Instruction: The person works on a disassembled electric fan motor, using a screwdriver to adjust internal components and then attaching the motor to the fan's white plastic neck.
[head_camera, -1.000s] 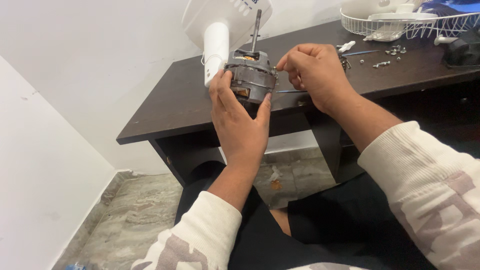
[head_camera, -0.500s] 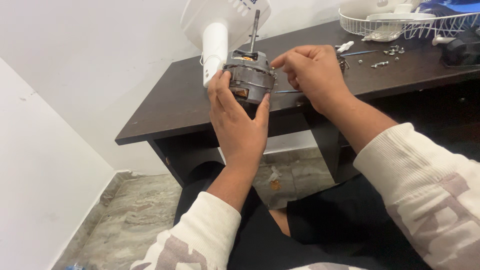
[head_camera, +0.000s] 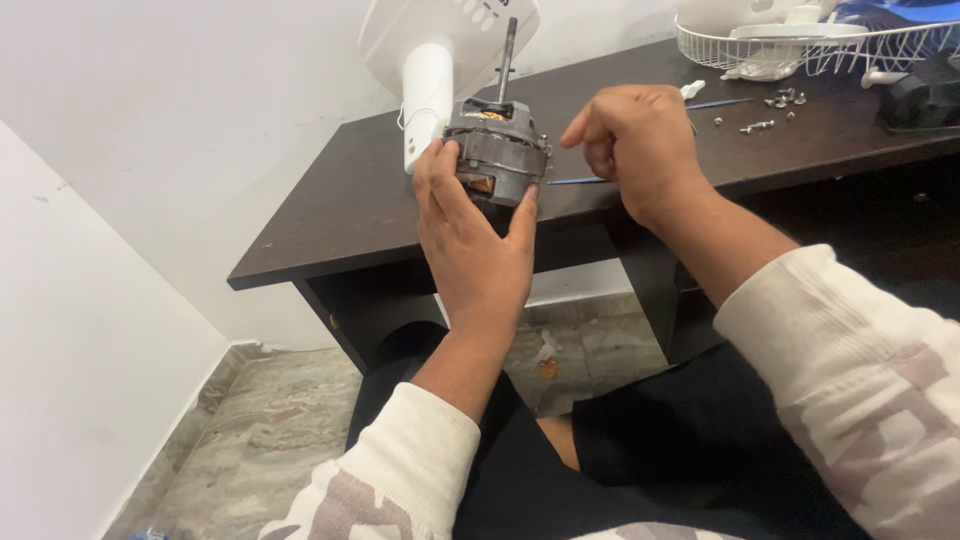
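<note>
Even, soft indoor light; sharp focus, faint shadows, no glare

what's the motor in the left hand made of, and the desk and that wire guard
Motor: likely dull grey metal, with copper-coloured windings showing and a bare steel-looking shaft. Desk: dark brown with a smooth matte top, probably laminated board or wood. Wire guard: thin rods in glossy white, apparently coated metal.

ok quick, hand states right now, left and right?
Left hand: closed around the fan motor, holding it up.
Right hand: fingers curled beside the motor; whether it grips anything cannot be told.
</note>
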